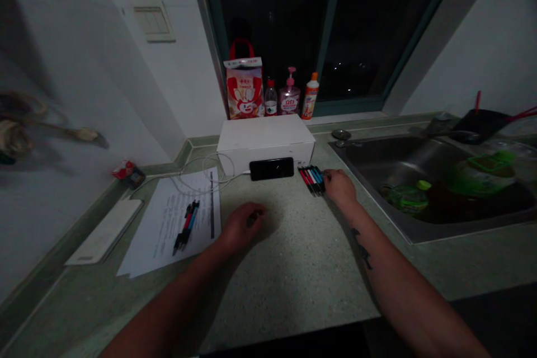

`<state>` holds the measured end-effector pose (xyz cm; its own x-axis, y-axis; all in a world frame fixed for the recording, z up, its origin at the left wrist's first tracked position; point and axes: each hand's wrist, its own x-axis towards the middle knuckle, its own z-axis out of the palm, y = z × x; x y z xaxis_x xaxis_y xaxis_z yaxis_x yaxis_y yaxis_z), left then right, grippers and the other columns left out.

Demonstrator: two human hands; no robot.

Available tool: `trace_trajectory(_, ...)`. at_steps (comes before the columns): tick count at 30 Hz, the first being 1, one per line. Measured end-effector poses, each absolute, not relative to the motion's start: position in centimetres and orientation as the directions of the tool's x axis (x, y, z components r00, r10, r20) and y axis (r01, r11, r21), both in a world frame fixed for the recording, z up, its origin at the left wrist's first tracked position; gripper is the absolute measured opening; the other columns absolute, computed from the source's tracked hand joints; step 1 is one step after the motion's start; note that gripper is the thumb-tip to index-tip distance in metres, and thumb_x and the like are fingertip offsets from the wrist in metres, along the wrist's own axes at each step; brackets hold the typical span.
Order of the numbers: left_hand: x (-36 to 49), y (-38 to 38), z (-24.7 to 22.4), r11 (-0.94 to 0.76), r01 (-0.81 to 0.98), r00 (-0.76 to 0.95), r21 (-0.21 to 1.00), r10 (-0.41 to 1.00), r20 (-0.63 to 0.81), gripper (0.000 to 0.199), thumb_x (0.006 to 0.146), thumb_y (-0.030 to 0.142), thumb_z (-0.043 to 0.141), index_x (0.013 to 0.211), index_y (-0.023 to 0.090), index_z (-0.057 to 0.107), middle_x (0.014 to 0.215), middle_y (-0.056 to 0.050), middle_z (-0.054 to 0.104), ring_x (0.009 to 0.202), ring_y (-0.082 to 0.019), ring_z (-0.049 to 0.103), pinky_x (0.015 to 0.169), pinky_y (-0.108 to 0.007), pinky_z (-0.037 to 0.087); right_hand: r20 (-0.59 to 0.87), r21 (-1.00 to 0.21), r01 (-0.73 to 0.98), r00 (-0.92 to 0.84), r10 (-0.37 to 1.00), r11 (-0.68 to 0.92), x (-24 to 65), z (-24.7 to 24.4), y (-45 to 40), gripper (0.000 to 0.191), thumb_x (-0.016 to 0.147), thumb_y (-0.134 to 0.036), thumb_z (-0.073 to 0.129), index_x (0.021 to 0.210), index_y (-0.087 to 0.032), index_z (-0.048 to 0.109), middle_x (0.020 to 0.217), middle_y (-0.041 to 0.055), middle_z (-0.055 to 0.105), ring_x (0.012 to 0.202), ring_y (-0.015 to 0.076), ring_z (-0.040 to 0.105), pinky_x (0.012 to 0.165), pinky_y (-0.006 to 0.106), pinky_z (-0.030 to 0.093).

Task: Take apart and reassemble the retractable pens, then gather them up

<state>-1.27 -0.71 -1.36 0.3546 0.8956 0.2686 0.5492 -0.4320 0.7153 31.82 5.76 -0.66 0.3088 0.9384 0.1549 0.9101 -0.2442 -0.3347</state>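
My right hand is at the right end of a row of several pens lying side by side on the counter. Its fingers are pressed together by the rightmost pen; what they hold, if anything, is hidden. My left hand hovers over or rests on the middle of the counter, fingers curled with a gap between thumb and forefinger, and no object shows in it. More pens, black, red and blue, lie in a loose pile on printed paper sheets at the left.
A phone with a white cable leans against a white box. Bottles and a red bag stand behind it. At the right is a sink; a white flat object lies at the left.
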Motion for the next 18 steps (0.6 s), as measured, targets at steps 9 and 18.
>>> trace_trajectory(9, -1.9, -1.0, 0.4, -0.471, 0.601, 0.322, 0.646, 0.882, 0.344, 0.016, 0.092, 0.023, 0.060, 0.102, 0.020, 0.072, 0.095, -0.006, 0.075, 0.081, -0.019, 0.069, 0.079, -0.035, 0.057, 0.341, -0.429, 0.898, 0.262, 0.903, -0.098, 32.0, 0.6, 4.7, 0.047, 0.096, -0.030, 0.046, 0.131, -0.008, 0.069, 0.118, 0.0201, 0.069, 0.105, 0.0296, 0.067, 0.099, 0.040, 0.050)
trace_trajectory(18, -7.6, -2.0, 3.7, -0.319, 0.880, 0.121, 0.351, 0.867, 0.484, 0.018, 0.096, 0.028, 0.056, 0.106, 0.022, 0.070, 0.101, -0.008, 0.075, 0.088, -0.024, 0.069, 0.082, -0.039, 0.057, 0.391, -0.640, 0.768, 0.304, 0.869, 0.020, 33.5, 2.4, -1.1, 0.053, 0.091, -0.050, 0.050, 0.126, -0.017, 0.071, 0.114, 0.0164, 0.069, 0.089, 0.0282, 0.071, 0.083, 0.042, 0.058)
